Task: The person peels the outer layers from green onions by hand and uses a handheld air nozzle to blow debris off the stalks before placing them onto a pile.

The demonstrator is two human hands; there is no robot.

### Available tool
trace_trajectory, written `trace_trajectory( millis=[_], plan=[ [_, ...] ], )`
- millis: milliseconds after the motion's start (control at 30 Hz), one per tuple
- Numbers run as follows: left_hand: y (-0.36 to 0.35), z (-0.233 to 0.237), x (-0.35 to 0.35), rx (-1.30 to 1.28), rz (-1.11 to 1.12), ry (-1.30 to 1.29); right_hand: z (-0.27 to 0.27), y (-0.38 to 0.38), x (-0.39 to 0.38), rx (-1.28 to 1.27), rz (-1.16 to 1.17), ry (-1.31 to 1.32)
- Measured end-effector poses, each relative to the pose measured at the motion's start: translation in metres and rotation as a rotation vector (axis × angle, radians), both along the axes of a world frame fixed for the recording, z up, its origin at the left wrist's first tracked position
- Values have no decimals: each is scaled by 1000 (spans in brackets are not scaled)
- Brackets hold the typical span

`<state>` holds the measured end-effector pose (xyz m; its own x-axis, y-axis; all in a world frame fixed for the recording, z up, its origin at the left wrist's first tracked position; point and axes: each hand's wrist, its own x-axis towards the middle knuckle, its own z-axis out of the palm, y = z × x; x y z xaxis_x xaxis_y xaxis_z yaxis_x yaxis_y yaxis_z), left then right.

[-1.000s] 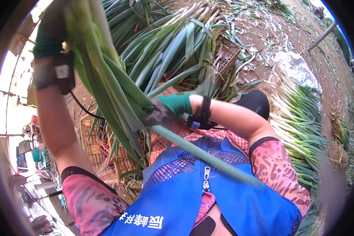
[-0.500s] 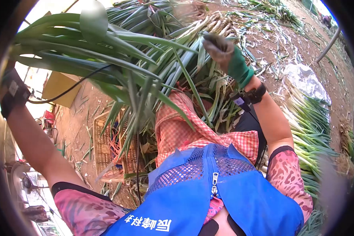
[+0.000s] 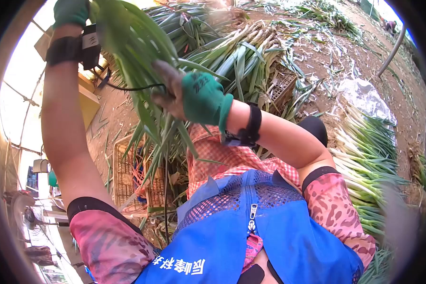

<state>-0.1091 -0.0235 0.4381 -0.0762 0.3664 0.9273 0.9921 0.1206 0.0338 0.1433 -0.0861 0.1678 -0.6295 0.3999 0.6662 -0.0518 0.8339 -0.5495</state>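
Note:
My left hand (image 3: 71,12), in a green glove with a black wrist strap, is raised at the top left and grips the upper end of a bunch of green onions (image 3: 137,57). The long leaves hang down in front of my chest. My right hand (image 3: 196,97), also green-gloved with a black wristband, reaches across and closes on the leaves midway down the bunch. A black cable runs from the left wrist strap across the leaves.
A big heap of green onions (image 3: 241,52) lies on a brown plastic crate (image 3: 285,84) ahead. More onions (image 3: 364,161) are laid in a row on the right, by a white sack (image 3: 364,94). A slatted crate (image 3: 128,175) stands at the lower left. Leaf scraps litter the dirt.
My left arm swung from far left up to the top, so the bunch now hangs down. My right hand came back from the heap and took hold of the leaves.

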Motion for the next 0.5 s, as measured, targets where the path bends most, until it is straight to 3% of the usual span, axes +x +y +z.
trace_trajectory(
  millis=[33,67,100,167,200,267,333,367,433,467,500],
  plan=[
    [28,7,-17,-52,531,562,5,2,-3,-6,28,208],
    [47,9,-36,-31,555,743,10,2,0,-72,-50,90],
    [28,-3,-10,113,-270,343,14,-1,0,-107,-42,-34],
    [-7,-20,52,36,-742,-637,19,-4,-4,-177,-28,-283],
    [-9,-19,62,56,-622,-681,13,-10,-4,-309,150,-384],
    [16,-17,26,79,-812,-719,-10,-29,-3,-627,692,-387],
    [24,-16,-1,110,-745,-668,9,-60,30,-912,985,-576],
    [26,-15,-16,128,-691,-614,14,-65,36,-1023,1167,-735],
    [43,-1,-73,131,-496,-300,2,-72,44,-1091,1423,-752],
    [53,-1,-106,142,-437,-183,-10,-66,44,-1102,1310,-692],
    [17,-12,-45,172,-535,-364,-25,-58,43,-1109,1198,-636]
  ],
)
